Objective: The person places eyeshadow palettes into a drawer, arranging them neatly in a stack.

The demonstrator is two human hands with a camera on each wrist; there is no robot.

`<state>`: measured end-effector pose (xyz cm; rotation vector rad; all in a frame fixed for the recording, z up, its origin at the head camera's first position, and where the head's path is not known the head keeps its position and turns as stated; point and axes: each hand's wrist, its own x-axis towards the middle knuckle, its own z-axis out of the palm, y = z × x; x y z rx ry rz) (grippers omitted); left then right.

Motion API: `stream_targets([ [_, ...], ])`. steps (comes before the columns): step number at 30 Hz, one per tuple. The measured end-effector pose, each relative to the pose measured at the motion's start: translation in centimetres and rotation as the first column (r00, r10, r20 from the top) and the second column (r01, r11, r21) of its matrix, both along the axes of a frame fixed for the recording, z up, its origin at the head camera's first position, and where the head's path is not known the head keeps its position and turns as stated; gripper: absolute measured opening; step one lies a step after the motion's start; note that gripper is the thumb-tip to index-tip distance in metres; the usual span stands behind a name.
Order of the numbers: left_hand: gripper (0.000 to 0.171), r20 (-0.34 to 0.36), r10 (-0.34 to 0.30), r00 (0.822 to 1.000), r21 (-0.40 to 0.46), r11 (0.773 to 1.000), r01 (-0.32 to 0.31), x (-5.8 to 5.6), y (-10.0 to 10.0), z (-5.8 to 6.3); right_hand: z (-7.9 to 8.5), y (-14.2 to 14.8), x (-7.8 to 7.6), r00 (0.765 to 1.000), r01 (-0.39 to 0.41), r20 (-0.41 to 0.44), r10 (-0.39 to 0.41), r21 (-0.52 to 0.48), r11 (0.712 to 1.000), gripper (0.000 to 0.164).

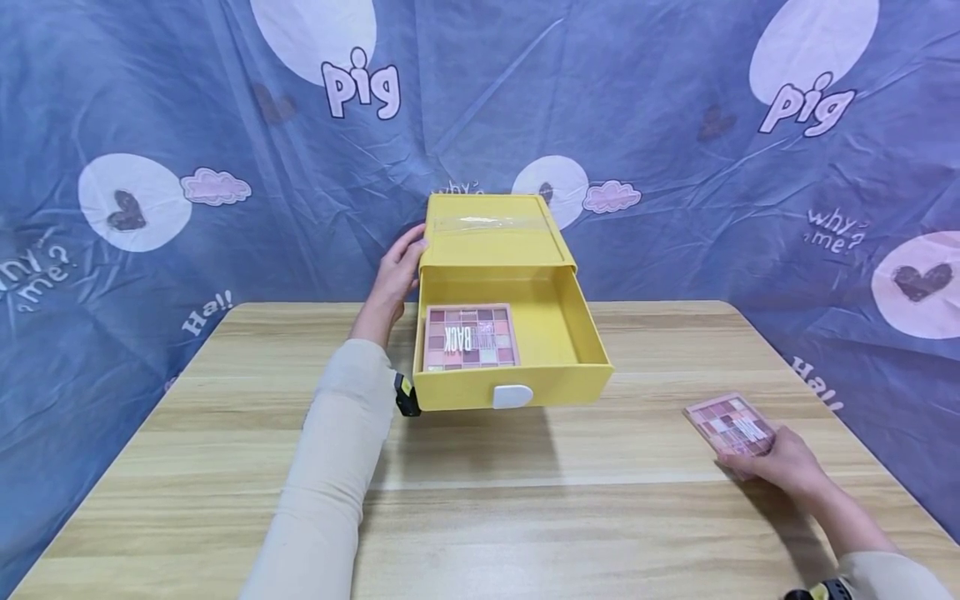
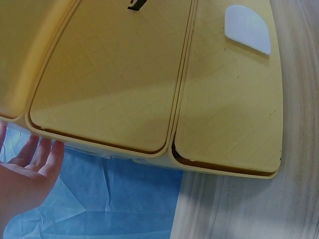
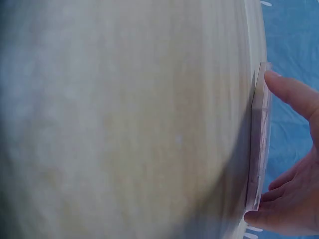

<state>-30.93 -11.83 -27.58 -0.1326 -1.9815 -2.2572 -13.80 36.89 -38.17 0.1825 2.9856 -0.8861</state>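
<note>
A yellow drawer cabinet (image 1: pixel 487 233) stands on the table with its top drawer (image 1: pixel 558 329) pulled out. Inside the drawer, toward its left side, lies an eyeshadow palette (image 1: pixel 471 337) with a clear, lettered lid. My left hand (image 1: pixel 395 279) rests against the cabinet's left side; in the left wrist view, the fingers (image 2: pixel 44 154) look fairly straight along that side. At the right, my right hand (image 1: pixel 787 462) grips a second, similar palette (image 1: pixel 727 425) by its edges, slightly above the table. The right wrist view shows this palette (image 3: pixel 258 139) edge-on between thumb and fingers.
Lower yellow drawer fronts (image 2: pixel 109 74) are closed, and one has a white handle (image 2: pixel 246 27). The wooden table (image 1: pixel 225 467) extends around the cabinet. A blue printed cloth (image 1: pixel 225 100) hangs behind it.
</note>
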Motion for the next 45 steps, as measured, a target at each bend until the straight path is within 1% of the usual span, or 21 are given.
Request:
stream_targets([
  [3,0.044,-0.005,-0.001,1.000,0.000,1.000,0.001,0.0,0.0,0.0,0.0,0.1,-0.1,1.000,0.004,0.011,-0.005,0.039,0.999,0.069],
  [5,0.044,-0.006,-0.002,1.000,0.001,1.000,0.002,0.0,-0.1,0.0,0.0,0.2,-0.1,1.000,-0.006,0.009,0.005,0.064,0.998,0.072],
  [10,0.044,-0.005,-0.006,1.000,0.001,1.000,0.006,0.0,0.0,-0.1,-0.2,0.5,-0.2,0.999,-0.031,-0.006,0.031,0.099,0.995,0.069],
  [13,0.043,-0.004,-0.007,1.000,0.000,1.000,0.007,0.0,0.0,-0.1,-0.3,0.5,-0.1,1.000,-0.028,0.000,0.029,0.090,0.996,0.071],
  [18,0.042,0.001,-0.001,1.000,-0.004,1.000,0.001,0.0,0.2,-0.2,-0.3,0.5,0.1,1.000,-0.011,0.029,0.010,0.048,0.999,0.080],
  [21,0.043,0.002,0.001,1.000,0.000,1.000,-0.001,0.0,0.2,-0.2,-0.3,0.4,0.1,0.999,-0.005,0.031,0.004,0.034,0.999,0.082],
  [26,0.043,0.003,0.003,1.000,0.008,1.000,-0.003,0.0,0.3,-0.2,-0.2,0.3,0.0,1.000,-0.010,0.019,0.009,0.033,0.999,0.081],
  [30,0.043,0.002,0.005,1.000,0.009,1.000,-0.005,-0.1,0.3,-0.1,0.0,0.1,-0.4,0.999,-0.032,0.002,0.032,0.019,0.999,0.081],
  [33,0.042,-0.003,0.007,1.000,0.005,1.000,-0.007,-0.1,0.2,-0.1,0.4,-0.1,-0.9,0.999,-0.044,-0.011,0.045,0.024,0.999,0.082],
  [36,0.042,-0.005,0.008,1.000,0.002,1.000,-0.008,-0.1,0.1,-0.2,1.2,-0.4,-1.2,0.998,-0.058,-0.010,0.059,0.045,0.997,0.090],
  [39,0.043,-0.002,0.005,1.000,0.007,1.000,-0.005,-0.1,0.1,-0.2,2.2,-0.9,-1.4,0.995,-0.096,0.008,0.095,0.038,0.995,0.097],
  [45,0.043,-0.001,-0.001,1.000,0.011,1.000,0.001,0.0,0.0,-0.1,3.9,-1.8,-1.6,0.988,-0.153,-0.024,0.154,0.048,0.987,0.093],
])
